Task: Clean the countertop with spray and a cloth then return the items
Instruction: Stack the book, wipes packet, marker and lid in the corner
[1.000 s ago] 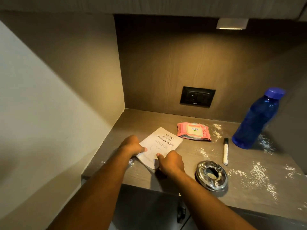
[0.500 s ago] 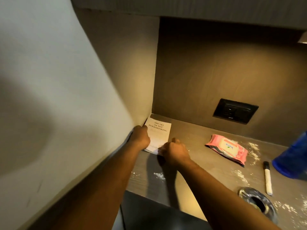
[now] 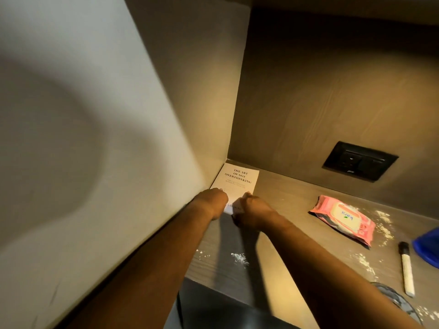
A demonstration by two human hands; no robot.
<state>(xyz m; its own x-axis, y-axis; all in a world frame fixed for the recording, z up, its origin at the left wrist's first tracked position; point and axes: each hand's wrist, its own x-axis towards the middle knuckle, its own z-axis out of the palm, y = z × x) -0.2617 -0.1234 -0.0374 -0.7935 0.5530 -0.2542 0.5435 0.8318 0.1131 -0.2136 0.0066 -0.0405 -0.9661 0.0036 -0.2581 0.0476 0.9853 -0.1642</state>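
1. Both hands sit on the near end of a white paperback (image 3: 238,180), title reads "THE ART OF NOT OVERTHINKING". Book lies flat, tucked into the back-left corner of the countertop (image 3: 285,205), its left edge against the side wall (image 3: 202,115).
2. Left hand (image 3: 211,201): curled, knuckles up, on the book's near-left corner. Right hand (image 3: 253,211): curled, on the near-right edge. Fingertips are hidden under the knuckles, so can't tell if they pinch the cover or just press it.
3. Likely reason for the placement: parking the book in the corner frees the dusty middle for wiping. Judgement only.
4. White powder (image 3: 240,256) is scattered near the front edge and around the right-side items; wiping looks not yet done.
5. Pink Kara wet-wipes pack (image 3: 344,219) lies flat, well apart from the book, below the black wall socket (image 3: 360,163).
6. Marker pen (image 3: 406,269) lies just beside a blue bottle (image 3: 427,248); the bottle is cut off by the right frame edge.
7. Round metal item (image 3: 401,302) at bottom right is mostly hidden behind the right forearm, can't identify it.
8. No spray or cloth is visible.
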